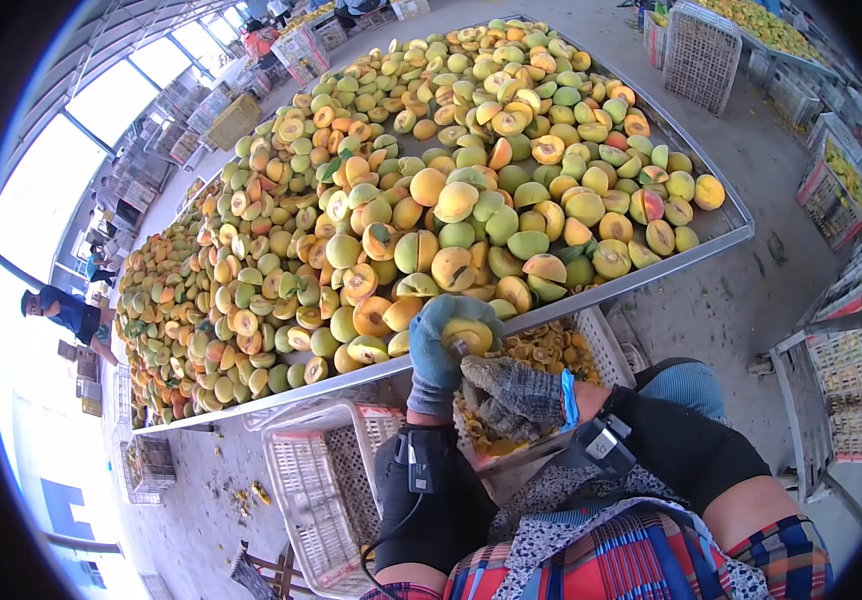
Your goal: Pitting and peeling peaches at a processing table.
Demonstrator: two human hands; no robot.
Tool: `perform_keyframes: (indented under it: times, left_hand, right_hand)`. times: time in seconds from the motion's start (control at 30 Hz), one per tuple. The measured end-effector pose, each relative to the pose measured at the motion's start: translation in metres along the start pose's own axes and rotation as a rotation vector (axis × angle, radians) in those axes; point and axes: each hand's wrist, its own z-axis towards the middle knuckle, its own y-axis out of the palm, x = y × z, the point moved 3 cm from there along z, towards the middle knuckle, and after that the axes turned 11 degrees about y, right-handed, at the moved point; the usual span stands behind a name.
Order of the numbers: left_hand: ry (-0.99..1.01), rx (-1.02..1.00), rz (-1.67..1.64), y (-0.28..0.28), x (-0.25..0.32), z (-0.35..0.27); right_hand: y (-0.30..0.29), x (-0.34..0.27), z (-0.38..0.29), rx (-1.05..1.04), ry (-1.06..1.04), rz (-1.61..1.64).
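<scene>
In a blue-green glove, my left hand (434,349) holds a halved yellow peach (468,337) just over the table's near rim. My right hand (513,394), in a worn grey knitted glove, is closed around a small metal tool (458,347). Its tip meets the cut face of the fruit; the rest is hidden by my fingers. Below both hands stands a plastic crate (602,345) holding peach scraps (551,349). Ahead, a heap of halved and whole peaches (416,217) covers much of a metal-rimmed table (671,274), with a few green leaves among them.
An openwork white crate (311,487) sits on the floor at my left. To the right are a metal-framed stand (795,420) and stacked crates (851,390). A person (74,315) is beyond the table's left end. Fruit bits (247,499) litter the concrete floor.
</scene>
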Motion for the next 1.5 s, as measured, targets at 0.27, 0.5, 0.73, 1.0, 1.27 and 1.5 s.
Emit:
perform_keyframes:
  times: [0.27,0.5,0.73,1.0,1.27,1.5]
  left_hand:
    - [-0.106,0.331,-0.589,-0.021,-0.034,-0.015]
    - [-0.321,0.542,-0.444,-0.013,0.009,-0.008]
    - [-0.399,0.388,-0.207,0.003,0.023,-0.038]
    - [-0.328,0.466,0.223,0.010,0.074,-0.088]
    - [-0.134,0.243,1.732,-0.135,0.167,-0.121]
    - [-0.397,-0.120,1.483,-0.155,0.052,-0.031]
  right_hand:
    - [-0.003,0.014,-0.002,0.577,-0.358,-0.610]
    - [-0.020,0.024,-0.022,0.851,-0.297,-0.768]
    - [-0.010,0.024,-0.013,1.071,-0.389,-0.695]
    - [-0.032,0.058,-0.014,0.831,-0.058,-0.859]
    - [-0.011,0.030,-0.016,0.761,-0.075,-0.835]
    - [-0.001,0.022,-0.001,0.795,-0.234,-0.920]
